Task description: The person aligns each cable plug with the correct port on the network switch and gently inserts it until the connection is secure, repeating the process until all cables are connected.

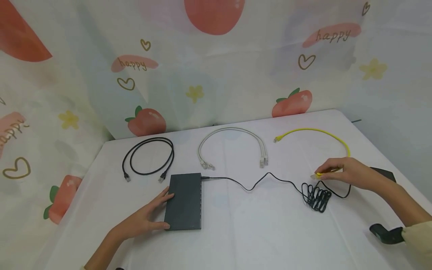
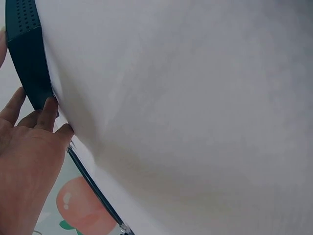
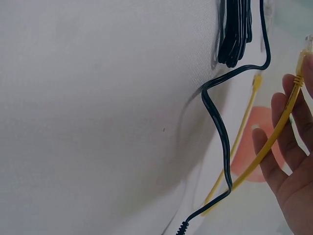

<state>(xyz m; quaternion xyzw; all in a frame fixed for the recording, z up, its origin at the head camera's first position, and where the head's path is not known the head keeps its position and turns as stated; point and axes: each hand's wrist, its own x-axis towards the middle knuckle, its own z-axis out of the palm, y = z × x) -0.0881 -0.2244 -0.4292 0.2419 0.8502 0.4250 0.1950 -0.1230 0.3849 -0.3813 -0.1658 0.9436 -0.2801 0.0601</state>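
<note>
My left hand [image 1: 148,215] rests against the left side of a flat dark box [image 1: 183,202], its fingers spread and touching the box's edge. Rows of small holes show in the box [image 2: 27,73] in the left wrist view. With thumb and fingers, my right hand [image 1: 351,173] pinches a yellow network cable [image 1: 324,131] just behind one clear plug. The cable's other plug lies farther back on the table. Below the right hand is a bundled black power cord [image 1: 317,197]; its thin lead runs left into the box's upper right side.
Behind the box, a coiled black network cable [image 1: 148,173] and some grey network cables [image 1: 233,129] lie on the white-covered table [image 1: 256,232]. A black power adapter [image 1: 383,173] is partly hidden behind the right wrist. Patterned cloth [image 1: 222,86] hangs behind the table.
</note>
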